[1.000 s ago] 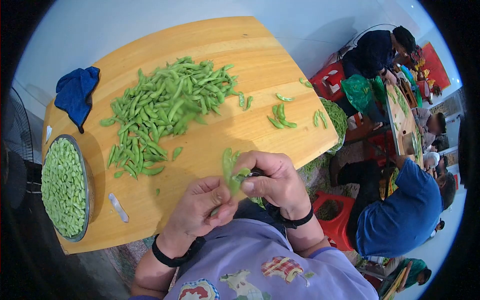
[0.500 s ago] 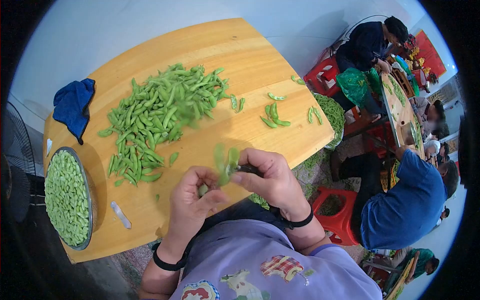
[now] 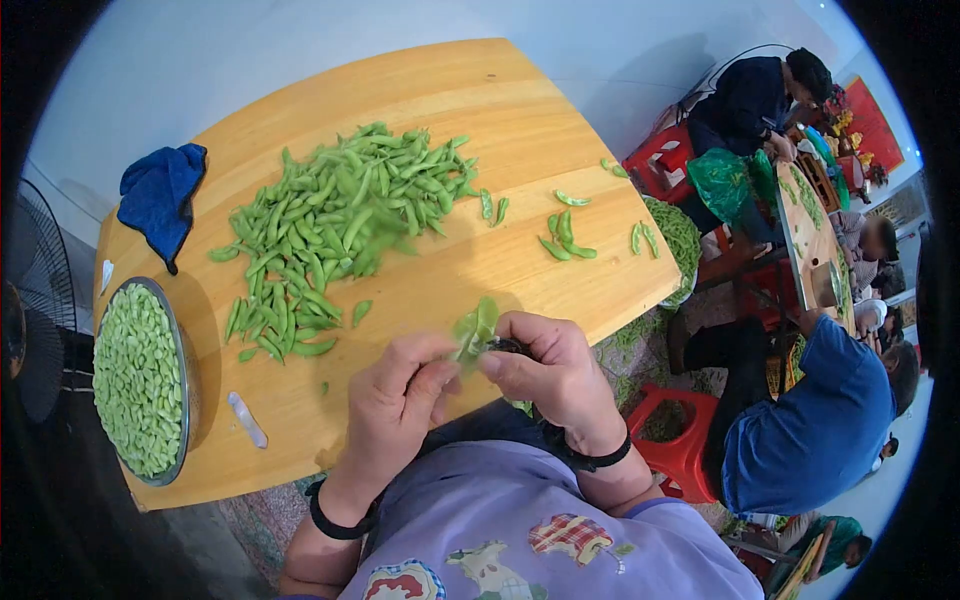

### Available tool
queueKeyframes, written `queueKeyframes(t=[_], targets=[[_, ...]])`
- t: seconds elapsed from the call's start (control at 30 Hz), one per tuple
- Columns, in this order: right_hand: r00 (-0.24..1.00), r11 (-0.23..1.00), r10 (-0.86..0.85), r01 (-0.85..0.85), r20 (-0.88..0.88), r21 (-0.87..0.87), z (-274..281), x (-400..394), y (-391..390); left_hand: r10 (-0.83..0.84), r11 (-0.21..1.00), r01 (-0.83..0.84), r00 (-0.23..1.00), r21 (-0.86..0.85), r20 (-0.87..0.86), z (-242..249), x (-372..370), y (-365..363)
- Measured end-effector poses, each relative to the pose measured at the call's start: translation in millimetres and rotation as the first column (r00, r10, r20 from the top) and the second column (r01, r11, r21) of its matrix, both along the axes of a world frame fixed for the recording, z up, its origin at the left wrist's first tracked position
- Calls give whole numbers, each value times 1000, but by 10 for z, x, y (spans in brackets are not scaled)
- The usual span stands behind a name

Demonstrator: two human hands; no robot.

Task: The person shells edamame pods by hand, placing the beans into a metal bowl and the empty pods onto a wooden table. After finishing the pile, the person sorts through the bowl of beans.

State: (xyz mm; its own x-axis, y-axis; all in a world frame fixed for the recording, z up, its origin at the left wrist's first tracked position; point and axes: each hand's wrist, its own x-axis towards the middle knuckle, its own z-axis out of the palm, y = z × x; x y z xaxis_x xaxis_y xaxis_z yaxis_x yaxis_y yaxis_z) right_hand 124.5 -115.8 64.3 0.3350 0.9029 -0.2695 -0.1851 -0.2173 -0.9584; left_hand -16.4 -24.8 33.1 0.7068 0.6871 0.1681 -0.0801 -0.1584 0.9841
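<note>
Over the table's front edge, a split-open green edamame pod (image 3: pixel 484 322) is pinched between the thumb and fingers of my right hand (image 3: pixel 560 380). A dark object or covering shows at those fingers. My left hand (image 3: pixel 400 390) is closed with thumb and fingertips at the pod's left side, slightly blurred. Beyond my hands, a large heap of edamame pods (image 3: pixel 330 215) lies on the wooden table (image 3: pixel 560 110). Several loose pods (image 3: pixel 566 236) lie to its right. At the left stands a metal bowl (image 3: pixel 187 400) heaped with shelled green beans (image 3: pixel 140 370).
A blue cloth (image 3: pixel 160 195) and a small clear plastic piece (image 3: pixel 246 418) lie on the table. A fan (image 3: pixel 45 270) stands left. To the right are a basin of pods (image 3: pixel 672 240), a red stool (image 3: pixel 675 440), and a person in blue (image 3: pixel 810 420) among others at another table.
My left hand has moved up and right to the pod, its fingers closing in beside it. My right hand keeps the pod in nearly the same place. The view has shifted slightly.
</note>
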Motion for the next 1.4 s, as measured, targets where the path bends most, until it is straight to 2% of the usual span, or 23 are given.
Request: queueKeyframes(t=[0.13,0.2,0.23,0.3,0.4,0.53,0.6,0.73,0.8,0.83,0.87,0.9,0.93,1.0,1.03,1.1,1.13,1.17,1.2,1.23,1.27,1.33,1.4], targets=[[1000,1000,20,-20,6,21,-45,19,-16,0,998,4,998,59,-64,43,-18,38],[980,1000,-8,3,-201,-25,8,14,-26,-120,967,149,982,209,-143,62,-47,75],[979,1000,-8,4,-202,-25,-1,18,-32,-120,966,149,982,209,-145,53,-48,75],[916,1000,-12,22,-402,20,-26,24,-32,-109,891,149,987,429,-115,31,-50,81],[919,1000,-16,16,-393,-3,-33,51,12,-65,824,111,993,556,-102,49,25,78],[960,1000,-8,4,-279,-17,-7,57,-3,-24,794,147,977,590,-211,100,-8,36],[895,999,30,-33,-445,1,-3,81,-22,-50,802,123,989,584,-140,125,-9,20],[845,1000,26,-14,-534,26,-104,80,-32,-56,836,140,984,530,-170,112,-22,24],[865,997,-61,75,-498,8,-64,66,-27,-129,985,154,957,78,-261,102,-69,17],[863,997,-56,72,-502,13,-74,77,-26,-124,985,151,956,83,-265,130,-73,24],[896,992,-93,120,-433,37,-92,98,-34,-151,963,117,980,-242,-127,173,-65,28],[922,984,-134,167,-363,62,-111,124,-47,-128,832,116,992,-543,15,201,-54,37],[923,984,-130,164,-363,65,-120,169,-36,-125,834,113,992,-540,14,196,-65,89],[916,910,-392,400,-83,107,-135,301,30,-98,895,33,987,-444,-124,183,-135,276],[918,912,-388,396,-84,111,-189,378,45,-64,954,-14,966,-298,-251,271,-157,353],[733,853,-499,511,463,110,-296,522,69,-1,968,-76,952,-239,-306,322,-131,589],[735,854,-500,506,458,120,-264,538,65,61,975,-133,932,-179,-357,349,-104,714],[829,867,-498,488,254,106,-217,532,43,70,976,-139,932,-170,-356,341,-54,844],[882,880,-470,465,39,95,-193,518,21,224,966,-145,885,215,-407,283,13,970],[893,882,-437,449,-110,143,-207,478,25,384,817,-108,835,567,-394,204,63,1044],[894,882,-433,446,-112,153,-213,444,12,390,811,-112,835,575,-388,101,94,1072],[972,982,-180,187,-148,32,-229,381,-20,528,630,37,711,776,-464,-77,164,1103],[985,991,-126,131,-114,39,-244,321,-11,520,679,82,648,730,-556,-177,209,1117]])
